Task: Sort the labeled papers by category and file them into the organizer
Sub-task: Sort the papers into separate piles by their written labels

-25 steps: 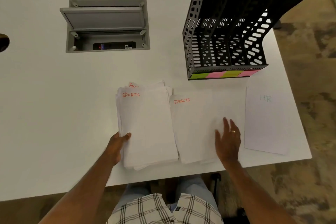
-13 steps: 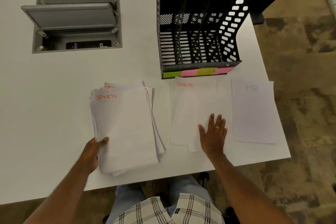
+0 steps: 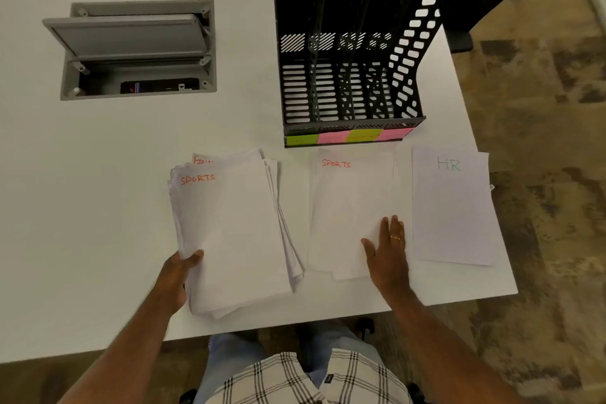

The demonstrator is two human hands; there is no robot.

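1. Head view: a white table [image 3: 98, 207] carries three lots of paper along its near edge; on the left lies a loose stack of papers [image 3: 229, 233], its top sheet marked SPORTS in orange, with a sheet marked in orange peeking out behind it, the word only partly readable.
2. The left hand [image 3: 177, 275] grips the stack at its near left edge; the thumb lies curled over the top sheet, the other fingers are hidden beneath.
3. In the middle lies the SPORTS sheet [image 3: 347, 207], just in front of the organizer; the right hand [image 3: 387, 256] rests flat on its near right corner, fingers straight and close together, thumb spread to the left; a gold ring [image 3: 395, 238] sits on one finger.
4. To the right, apart from the hand, lies the HR sheet [image 3: 452, 207], lettered in green.
5. The black organizer [image 3: 347, 43] stands upright behind the sheets; coloured labels [image 3: 347, 136], green and pink, run along its front lip; its slots look dark.
6. Far left, a grey cable hatch [image 3: 137, 49] is set into the table, lid raised.
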